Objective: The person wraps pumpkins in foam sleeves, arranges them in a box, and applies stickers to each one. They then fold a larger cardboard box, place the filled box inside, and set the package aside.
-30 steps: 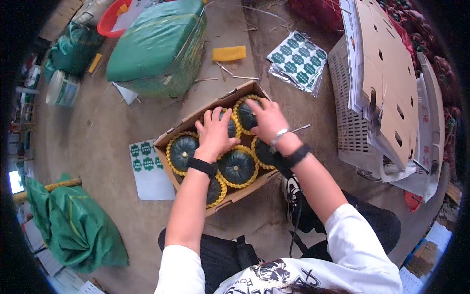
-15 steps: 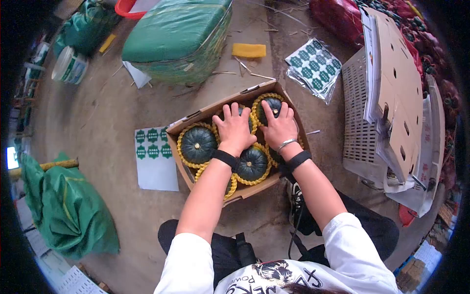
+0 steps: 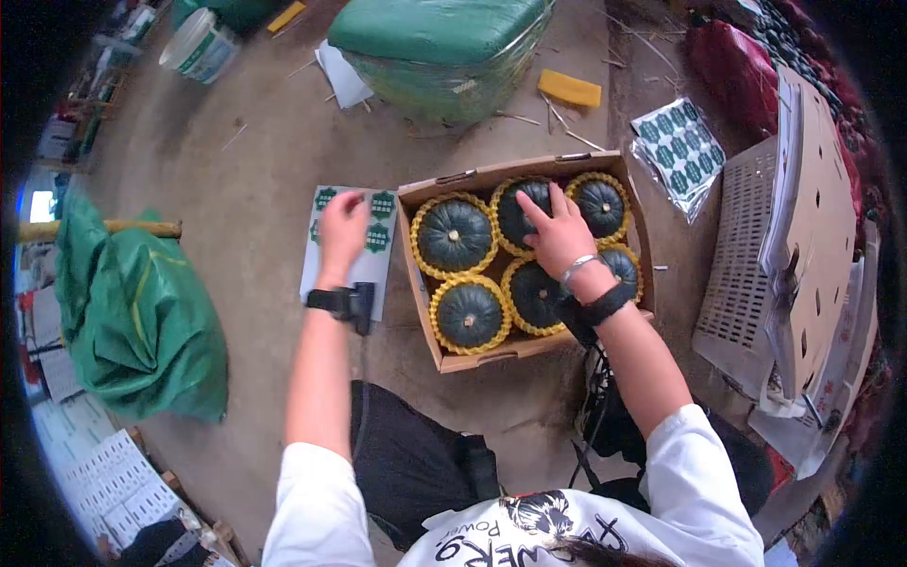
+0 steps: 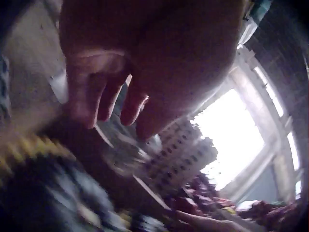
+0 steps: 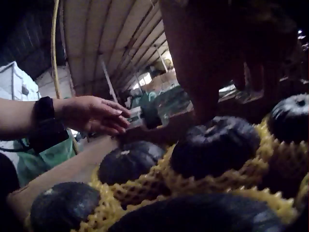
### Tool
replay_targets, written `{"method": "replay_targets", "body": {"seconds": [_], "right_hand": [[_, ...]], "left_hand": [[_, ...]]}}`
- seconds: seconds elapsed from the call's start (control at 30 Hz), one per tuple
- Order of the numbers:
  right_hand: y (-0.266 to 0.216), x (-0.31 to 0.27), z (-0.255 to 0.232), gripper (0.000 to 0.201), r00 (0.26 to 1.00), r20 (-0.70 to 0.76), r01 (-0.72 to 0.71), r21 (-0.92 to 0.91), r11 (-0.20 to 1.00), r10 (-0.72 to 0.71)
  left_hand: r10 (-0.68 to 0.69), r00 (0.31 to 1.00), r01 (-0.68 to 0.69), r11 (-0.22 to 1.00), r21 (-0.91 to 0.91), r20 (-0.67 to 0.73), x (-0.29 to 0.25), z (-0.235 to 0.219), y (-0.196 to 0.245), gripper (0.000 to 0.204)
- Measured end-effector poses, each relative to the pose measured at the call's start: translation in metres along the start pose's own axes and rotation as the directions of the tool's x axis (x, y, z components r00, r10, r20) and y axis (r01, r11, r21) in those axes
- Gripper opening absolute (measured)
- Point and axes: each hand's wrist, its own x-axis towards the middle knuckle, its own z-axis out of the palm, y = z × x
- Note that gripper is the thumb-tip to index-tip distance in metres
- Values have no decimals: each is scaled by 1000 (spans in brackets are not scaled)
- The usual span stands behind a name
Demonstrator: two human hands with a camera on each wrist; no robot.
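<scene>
A cardboard box holds several dark green pumpkins, each in a yellow foam net sleeve. My right hand has its fingers spread over the back middle pumpkin; in the right wrist view its fingers point down behind a netted pumpkin. To the left of the box, my left hand hovers above a white sheet of green stickers. Its fingers are loosely bent in the left wrist view, with nothing visible between them.
Behind the box stands a green-wrapped bundle. A plastic crate with flat cardboard is at right, near a packet of sticker sheets. On the left lie a green sack and a white bucket.
My left hand has left the pumpkins and moved left over the sticker sheet. My right hand has shifted from the back right pumpkin to the back middle one. The head view has turned.
</scene>
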Motion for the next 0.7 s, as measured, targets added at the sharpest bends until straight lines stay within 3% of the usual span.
{"method": "replay_targets", "body": {"seconds": [0.03, 0.1, 0.17, 0.2, 0.27, 0.3, 0.37, 0.4, 0.47, 0.5, 0.53, 0.6, 0.67, 0.7], "right_hand": [[-3, -1, -4, 75, 999, 39, -20, 10, 1000, 19], [-4, -3, -10, 78, 996, 77, -34, 10, 999, 34], [0, -6, -13, 84, 994, 105, 11, -36, 999, -7], [0, -2, -14, 84, 995, 103, 11, -49, 999, -6], [-6, -5, -8, 89, 991, 127, -26, -114, 993, 41], [-4, -6, -1, 90, 993, 112, -13, -170, 985, 33], [-6, -9, 1, 89, 994, 97, -34, -146, 989, 49], [-5, -8, 0, 88, 995, 88, -27, -139, 990, 40], [-6, -9, -4, 87, 995, 89, -34, -103, 994, 44], [-8, -8, -6, 85, 994, 97, -50, -69, 996, 57], [-16, -11, -14, 78, 991, 102, -79, -91, 993, 88], [-38, -24, -27, 69, 996, -51, -76, -8, 997, 76], [-70, -40, -37, 52, 973, -228, 14, 243, 970, 44], [-82, -49, -35, 47, 983, -181, 63, 426, 902, 17]], "left_hand": [[-47, 999, 48, 962, 267, -10, 5, -19, -56, 34], [-160, 984, 180, 835, 520, -83, 6, -30, -172, 43], [-414, 910, 344, 757, 555, 1, -12, -35, -178, 57], [-416, 905, 363, 657, 661, -84, -29, -29, -158, 66], [-376, 806, 585, 387, 713, -457, -48, -6, -196, 75], [-390, 805, 583, 377, 720, -447, -51, -13, -211, 75], [-450, 876, 471, 720, 511, -174, -41, -35, -235, 52], [-442, 878, 470, 722, 507, -184, -38, -37, -234, 52], [-553, 833, 444, 631, 636, -33, -42, -42, -229, 25], [-423, 904, 354, 670, 652, -57, -45, -44, -231, 13], [-418, 905, 360, 664, 655, -74, -40, -53, -210, 13], [-501, 865, 449, 797, 403, 26, -32, -78, -173, 17], [-432, 901, 416, 827, 379, -45, -31, -90, -159, 17], [-357, 929, 367, 865, 343, -93, -29, -100, -155, 18]]}}
